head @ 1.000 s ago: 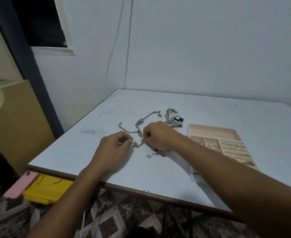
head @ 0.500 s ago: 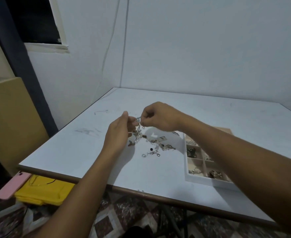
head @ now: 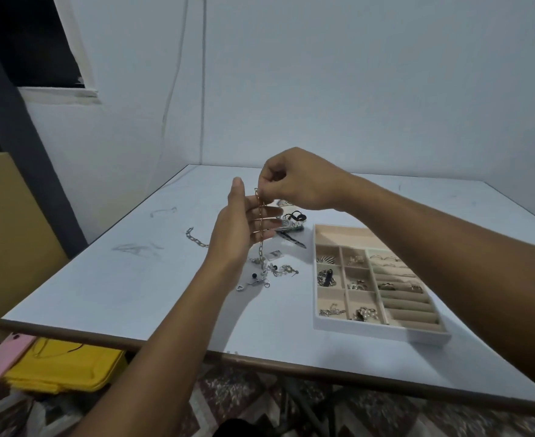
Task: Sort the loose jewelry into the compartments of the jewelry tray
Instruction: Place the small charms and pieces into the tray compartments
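Tray (head: 376,330) compartments held sorted jewelry; right hand (head: 297,181) pinched a chain (head: 260,228) hanging before the open left hand (head: 241,228).

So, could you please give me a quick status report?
Right hand pinching gold chain aloft. Left hand open beside it. Tray right, path unobstructed.

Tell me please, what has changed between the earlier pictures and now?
The right hand has lifted the gold chain off the table, pinching its top end so it hangs down. The left hand rose too and opened, fingers spread behind the chain. The silver chain stays on the table, as do the small loose pieces and the jewelry tray.
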